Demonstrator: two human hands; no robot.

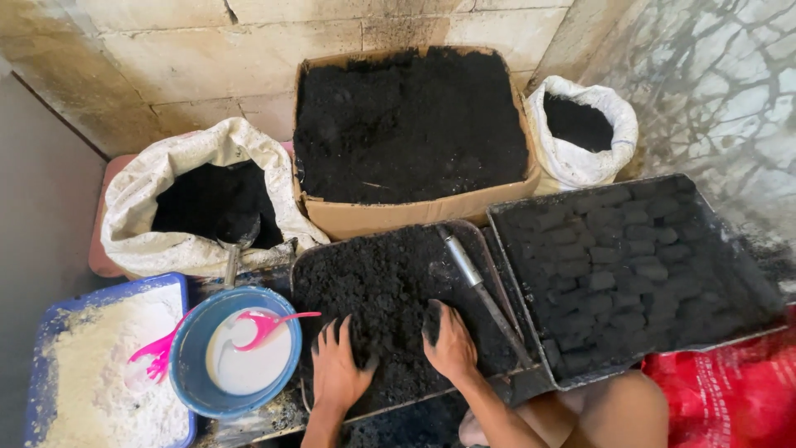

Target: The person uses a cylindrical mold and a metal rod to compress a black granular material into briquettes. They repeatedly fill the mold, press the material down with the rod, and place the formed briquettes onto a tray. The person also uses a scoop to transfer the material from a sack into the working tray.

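My left hand lies palm down, fingers spread, on a heap of black crumbly powder in a dark flat tray. My right hand presses into the same black powder just to the right, its fingers dusted black and curled into it. A metal rod-shaped tool lies slanted across the tray's right side, beside my right hand.
A tray of black pressed blocks sits at right. Behind are a cardboard box of black powder and two white sacks. At left stand a blue bowl of white liquid with a pink scoop and a blue tray of pale flour.
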